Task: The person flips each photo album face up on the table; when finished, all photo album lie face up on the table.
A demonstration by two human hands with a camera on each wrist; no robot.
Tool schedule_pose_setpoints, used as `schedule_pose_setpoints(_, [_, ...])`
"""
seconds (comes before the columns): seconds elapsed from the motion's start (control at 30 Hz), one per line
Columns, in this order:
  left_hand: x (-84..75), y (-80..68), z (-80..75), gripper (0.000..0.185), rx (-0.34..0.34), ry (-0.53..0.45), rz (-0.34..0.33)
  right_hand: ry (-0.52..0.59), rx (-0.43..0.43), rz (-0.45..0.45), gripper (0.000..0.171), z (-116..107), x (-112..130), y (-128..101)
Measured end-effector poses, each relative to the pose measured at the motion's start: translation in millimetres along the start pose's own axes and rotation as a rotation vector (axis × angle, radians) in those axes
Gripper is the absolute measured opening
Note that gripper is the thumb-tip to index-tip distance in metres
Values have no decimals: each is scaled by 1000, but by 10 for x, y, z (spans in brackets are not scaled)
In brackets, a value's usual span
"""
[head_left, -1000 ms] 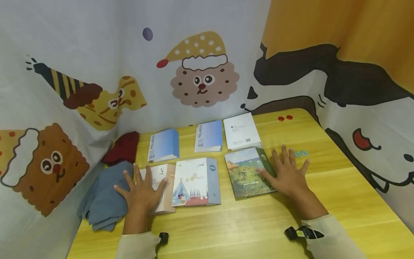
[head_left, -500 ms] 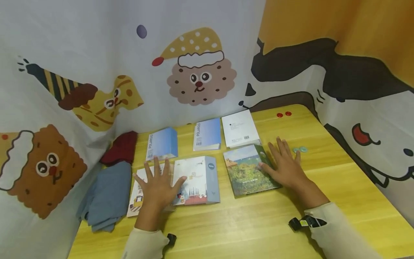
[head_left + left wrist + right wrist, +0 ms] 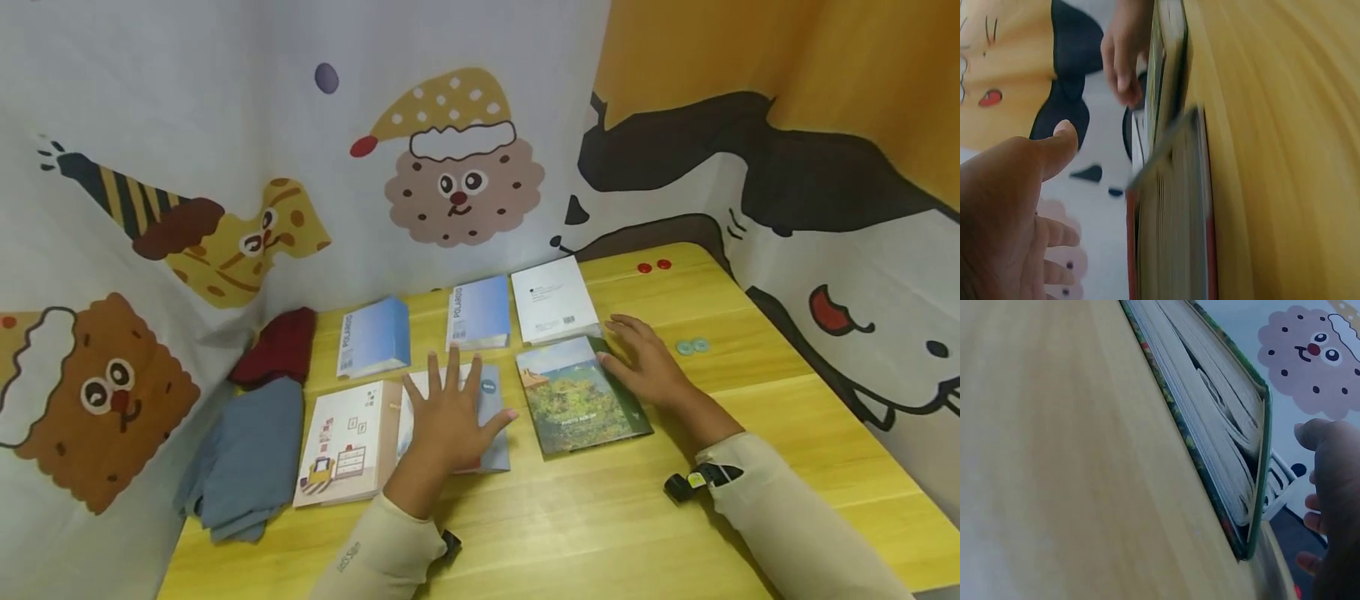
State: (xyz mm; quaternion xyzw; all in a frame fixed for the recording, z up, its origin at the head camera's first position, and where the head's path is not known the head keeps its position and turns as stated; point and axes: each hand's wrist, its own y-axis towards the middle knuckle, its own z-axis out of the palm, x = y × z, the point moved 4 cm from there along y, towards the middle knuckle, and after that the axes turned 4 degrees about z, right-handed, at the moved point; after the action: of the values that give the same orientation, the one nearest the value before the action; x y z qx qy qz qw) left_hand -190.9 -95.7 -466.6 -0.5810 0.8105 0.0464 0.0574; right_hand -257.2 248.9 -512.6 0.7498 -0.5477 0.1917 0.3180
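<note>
My left hand, fingers spread, is over a photo album with a blue-grey spine, hiding most of its cover. In the left wrist view a gap shows between this hand and the album's page edges. My right hand is at the upper right corner of a green landscape photo album, fingers loosely bent and holding nothing. The right wrist view shows this album's pages edge-on, the thumb apart from its spine. At left lies a cream album with a furniture drawing.
Behind lie two blue Polaroid albums and a white one. Folded grey-blue cloth and dark red cloth are at the left edge. Two red buttons and two green buttons lie at right. A printed curtain surrounds the table.
My left hand has moved right, from over the cream album to over the blue-grey-spined one. The right hand's fingers have drawn closer together and slid slightly left. The albums stay in place.
</note>
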Motion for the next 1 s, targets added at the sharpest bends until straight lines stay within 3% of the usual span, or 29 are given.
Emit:
schedule_pose_setpoints(0.27, [-465, 154, 81, 104, 17, -65, 109, 62, -64, -76, 47, 43, -53, 93])
schedule_pose_setpoints(0.43, [-692, 246, 225, 102, 34, -99, 135, 88, -125, -133, 37, 69, -90, 131])
schedule_pose_setpoints(0.57, [-894, 285, 314, 101, 55, -118, 149, 118, -169, -129, 27, 38, -115, 112])
schedule_pose_setpoints(0.77, [-1156, 293, 453, 98, 64, -162, 177, 100, -103, -119, 27, 94, -131, 129])
schedule_pose_setpoints(1.0, [-1293, 224, 630, 102, 67, -185, 198, 59, -19, -42, 34, 121, -141, 108])
